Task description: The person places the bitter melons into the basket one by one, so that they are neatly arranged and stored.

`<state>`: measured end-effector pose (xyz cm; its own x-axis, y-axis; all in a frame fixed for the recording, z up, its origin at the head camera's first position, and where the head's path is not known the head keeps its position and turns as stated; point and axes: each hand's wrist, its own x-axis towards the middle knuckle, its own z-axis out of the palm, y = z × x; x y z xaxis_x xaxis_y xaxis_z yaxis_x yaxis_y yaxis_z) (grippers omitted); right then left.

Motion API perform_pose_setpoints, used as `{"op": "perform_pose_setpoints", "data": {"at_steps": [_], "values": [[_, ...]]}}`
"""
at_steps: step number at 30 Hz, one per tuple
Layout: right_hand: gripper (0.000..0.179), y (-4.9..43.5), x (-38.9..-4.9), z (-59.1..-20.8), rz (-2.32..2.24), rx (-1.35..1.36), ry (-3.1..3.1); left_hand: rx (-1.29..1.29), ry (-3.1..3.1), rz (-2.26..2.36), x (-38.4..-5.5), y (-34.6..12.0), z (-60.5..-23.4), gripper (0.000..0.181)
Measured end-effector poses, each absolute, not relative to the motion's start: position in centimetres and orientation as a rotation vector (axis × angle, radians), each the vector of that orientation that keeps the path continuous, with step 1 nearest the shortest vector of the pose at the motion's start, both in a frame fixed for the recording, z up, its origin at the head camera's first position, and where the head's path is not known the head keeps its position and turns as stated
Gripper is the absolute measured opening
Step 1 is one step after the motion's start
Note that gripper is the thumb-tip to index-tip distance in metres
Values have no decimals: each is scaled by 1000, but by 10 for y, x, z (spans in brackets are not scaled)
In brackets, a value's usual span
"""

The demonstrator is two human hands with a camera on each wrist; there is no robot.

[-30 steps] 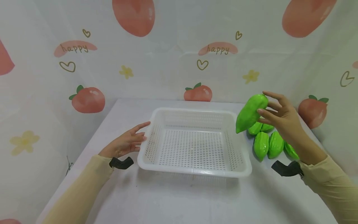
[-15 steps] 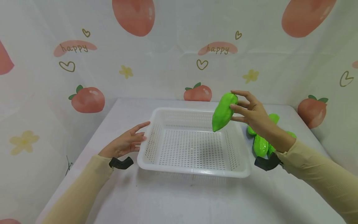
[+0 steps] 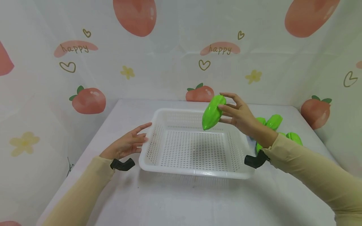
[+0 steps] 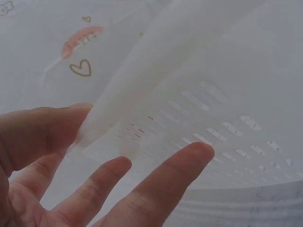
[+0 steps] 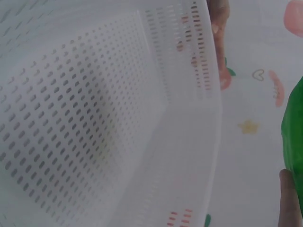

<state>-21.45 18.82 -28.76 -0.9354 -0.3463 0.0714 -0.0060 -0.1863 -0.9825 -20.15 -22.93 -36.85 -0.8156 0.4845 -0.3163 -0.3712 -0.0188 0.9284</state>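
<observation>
Head view: I see the right grip [image 3: 241, 117] pinching a fruit [image 3: 212, 113] above the basket [image 3: 195, 172], toward the tabletop's [image 3: 183, 201] far edge; the left grip [image 3: 125, 143], spread, touches the basket's left side, probably steadying it.

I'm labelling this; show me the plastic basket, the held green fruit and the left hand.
Plastic basket [image 3: 195, 173]: head view, near rim.
Held green fruit [image 3: 213, 113]: head view, middle of its body.
Left hand [image 3: 126, 144]: head view, middle of the hand.

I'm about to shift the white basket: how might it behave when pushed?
The white basket is probably light, given its perforated build. Wide and low, it would likely slide before tipping. Its thin, translucent sides may flex slightly.
</observation>
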Motion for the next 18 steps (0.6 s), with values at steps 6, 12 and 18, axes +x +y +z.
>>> {"op": "perform_pose_setpoints", "data": {"at_steps": [6, 12, 18], "values": [[48, 174, -221, -291, -2218, -324, 1859, 133, 1682, 1882, -202, -229, -368, 74], [50, 164, -231, -301, -2168, -281, 1880, 155, 1683, 1881, -202, -230, -367, 72], [56, 151, -239, -312, -2073, -259, 1884, 153, 1668, 1889, -202, -230, -368, 73]]}}
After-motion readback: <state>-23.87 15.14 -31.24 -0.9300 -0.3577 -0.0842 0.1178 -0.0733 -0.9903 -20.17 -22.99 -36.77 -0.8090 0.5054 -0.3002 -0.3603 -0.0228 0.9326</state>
